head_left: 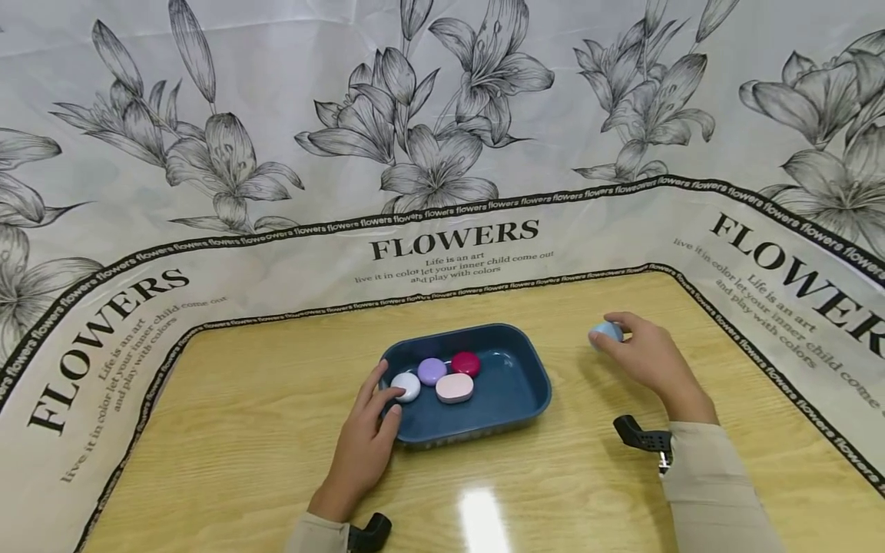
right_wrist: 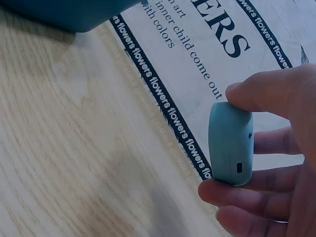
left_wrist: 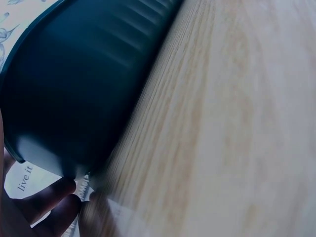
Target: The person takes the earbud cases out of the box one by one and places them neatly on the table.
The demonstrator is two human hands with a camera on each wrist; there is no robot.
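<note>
My right hand (head_left: 639, 355) holds a small light-blue earbud case (right_wrist: 230, 145) above the table, right of the tray, with the thumb on one end and fingers on the other. A port hole shows on the case's narrow side. At the left end of the dark blue tray (head_left: 484, 428), my left hand (head_left: 365, 439) grips the rim, with one finger reaching inside by a white round case (head_left: 408, 386). Beside that in the tray lie a purple round case (head_left: 432, 372), a crimson one (head_left: 465, 364) and a pale pink oblong one (head_left: 455, 389).
The tray stands on a light wooden table (head_left: 242, 399). A white cloth (head_left: 276, 269) printed with flowers and lettering rises behind and along both sides. Each wrist carries a black camera mount, as on the right wrist mount (head_left: 643, 436).
</note>
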